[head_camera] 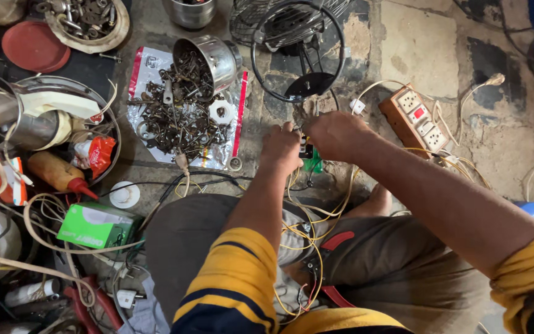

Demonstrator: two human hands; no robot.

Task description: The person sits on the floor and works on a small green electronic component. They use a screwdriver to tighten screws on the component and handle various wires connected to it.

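A small green circuit board with a dark part on it sits low over the concrete floor, just past the person's knees, and both hands are on it. The left hand is curled tight, knuckles up, fingers pinched onto the board's near edge. The right hand comes in from the other side, also closed down over the board, so most of it is hidden; exactly what the right fingers grip I cannot tell. Yellow wires trail from the board back across the lap in loose loops.

Just beyond the hands stands a black wire ring on a stand, with a fan grille behind it. To the right lies an orange power strip with white leads. To the left, a plastic bag is spread flat under a heap of rusty screws, spilled from a tipped steel tin. Farther left are a green box, a white cap and a metal bowl full of odds and ends.
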